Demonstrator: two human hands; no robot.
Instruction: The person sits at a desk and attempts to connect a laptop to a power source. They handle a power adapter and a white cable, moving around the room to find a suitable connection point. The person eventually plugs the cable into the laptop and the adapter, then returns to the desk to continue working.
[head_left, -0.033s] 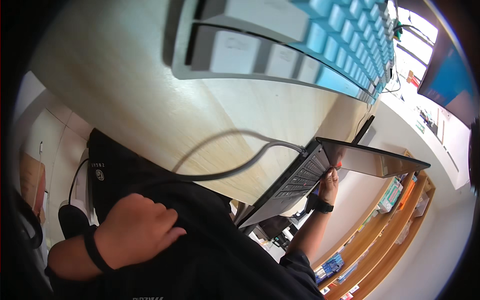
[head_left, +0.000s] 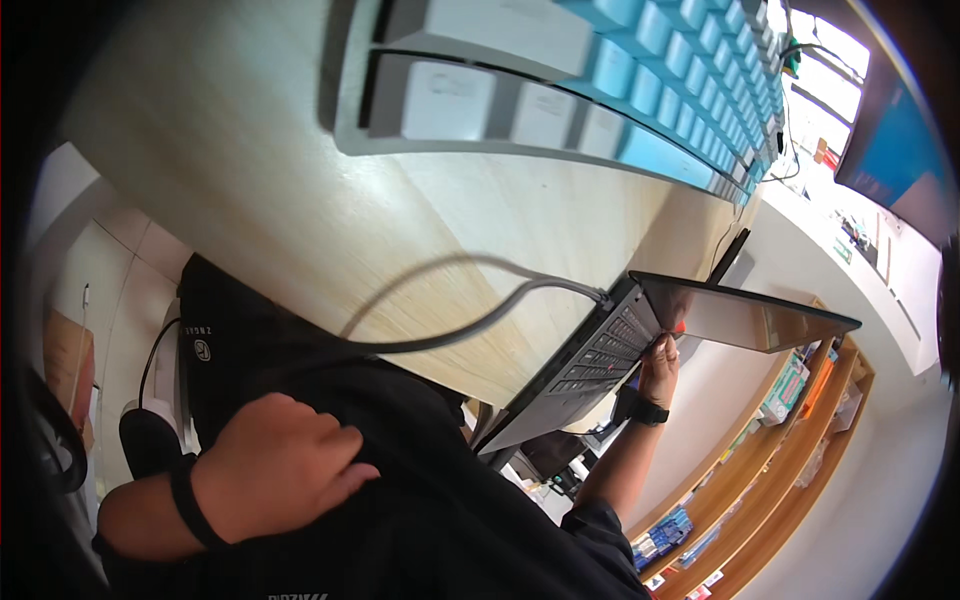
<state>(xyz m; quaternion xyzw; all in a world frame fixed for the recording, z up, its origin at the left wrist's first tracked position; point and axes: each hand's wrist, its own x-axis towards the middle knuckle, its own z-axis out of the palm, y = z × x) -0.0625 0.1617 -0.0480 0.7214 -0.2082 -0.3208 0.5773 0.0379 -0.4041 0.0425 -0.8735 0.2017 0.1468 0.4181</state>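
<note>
Laptop and right hand: the laptop point(head_left: 600, 365) stands open on the right of the view, and the right hand point(head_left: 658, 372) is at the far side of its base, near the hinge, with the fingertips at the edge.
Right-hand grip: thumb and fingers are drawn together at that edge; a small red patch point(head_left: 681, 327) shows just beside them, and I cannot tell whether they pinch the laptop or some small thing there.
Right wrist: a black watch point(head_left: 648, 411) sits on it, below the laptop's base in the view.
Left hand and laptop: the left hand point(head_left: 285, 462) is well apart from the laptop, in front of dark clothing point(head_left: 430, 500); its fingers are curled in, and I cannot tell whether the palm hides anything. A black band point(head_left: 188, 500) circles the wrist.
Cable: 1 gray cable point(head_left: 482, 325) meets the laptop's near side and curves left across the wooden desk point(head_left: 230, 180).
Keyboard: light blue and white keys point(head_left: 560, 90) fill the top of the view.
Shelf: a wooden shelf point(head_left: 815, 440) stands beyond the right arm.
Since the earlier frame: the left hand sits slightly farther right, the keyboard slightly farther left; the right hand and laptop are nearly unchanged.
</note>
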